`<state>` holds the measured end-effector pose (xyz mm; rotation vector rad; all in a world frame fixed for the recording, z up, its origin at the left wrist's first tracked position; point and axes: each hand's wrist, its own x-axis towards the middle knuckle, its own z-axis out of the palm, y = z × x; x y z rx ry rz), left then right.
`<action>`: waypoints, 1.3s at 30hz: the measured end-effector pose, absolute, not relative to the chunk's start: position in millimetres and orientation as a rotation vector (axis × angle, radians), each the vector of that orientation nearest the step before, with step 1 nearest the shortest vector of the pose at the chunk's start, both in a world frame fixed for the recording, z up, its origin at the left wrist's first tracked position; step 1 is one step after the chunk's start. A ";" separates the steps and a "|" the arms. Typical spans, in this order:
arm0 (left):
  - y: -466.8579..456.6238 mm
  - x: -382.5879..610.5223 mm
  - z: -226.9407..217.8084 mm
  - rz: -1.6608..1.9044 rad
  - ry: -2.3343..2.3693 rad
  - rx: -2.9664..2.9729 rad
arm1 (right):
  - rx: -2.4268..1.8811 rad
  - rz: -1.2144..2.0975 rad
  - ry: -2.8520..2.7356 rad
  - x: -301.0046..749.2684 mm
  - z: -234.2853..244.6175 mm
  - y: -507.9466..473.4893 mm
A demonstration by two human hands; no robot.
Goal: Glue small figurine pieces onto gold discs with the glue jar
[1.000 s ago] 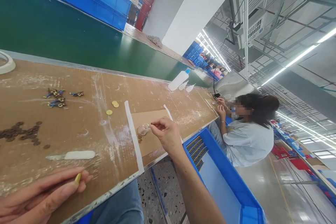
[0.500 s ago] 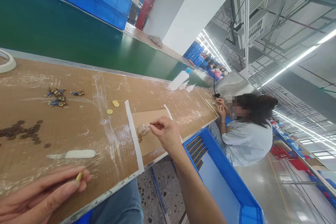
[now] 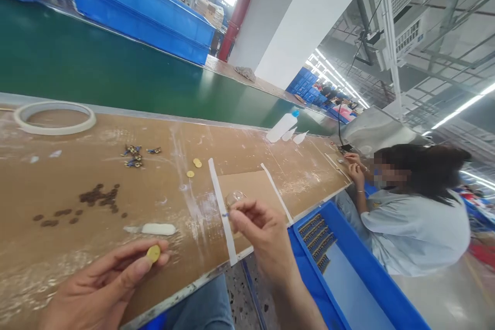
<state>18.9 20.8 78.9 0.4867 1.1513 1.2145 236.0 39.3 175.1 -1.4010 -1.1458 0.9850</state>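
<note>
Cardboard-topped workbench (image 3: pixel 247 157) runs beside green belt (image 3: pixel 154 72). Left hand (image 3: pixel 102 281) pinches yellow disc (image 3: pixel 153 253) near edge, above bench, probably leaving face clear. Right hand (image 3: pixel 261 224) has fingertips clamped on small blue piece (image 3: pixel 225 215) near clear cup (image 3: pixel 234 197); pinch likely suits its smallness. Brown discs (image 3: pixel 93 196) lie loose, seemingly for easy reach.

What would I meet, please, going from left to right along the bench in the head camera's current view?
Pale roll of tape → small blue-and-dark pieces → loose yellow discs → clear jar → blue-capped bottle.
</note>
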 end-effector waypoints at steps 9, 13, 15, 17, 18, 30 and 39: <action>13.1 16.0 101.0 1.191 1.112 0.199 | -1.004 1.568 -0.524 156.7 152.0 12.6; 10.3 13.3 101.7 1.162 1.028 0.246 | -1.026 1.583 -0.503 147.1 153.3 9.4; 9.9 12.3 100.7 1.151 0.974 0.291 | -1.067 1.592 -0.521 145.7 154.0 8.6; 9.4 12.4 100.3 1.142 0.942 0.321 | -1.091 1.592 -0.544 145.2 154.5 8.0; 9.2 12.8 100.5 1.152 0.937 0.326 | -1.097 1.585 -0.562 145.1 154.6 7.8; 5.5 12.1 97.7 1.150 0.892 0.372 | -1.094 1.576 -0.576 147.9 158.5 10.5; 9.4 18.8 95.8 1.144 0.963 0.518 | -0.975 1.590 -0.537 151.3 149.1 12.9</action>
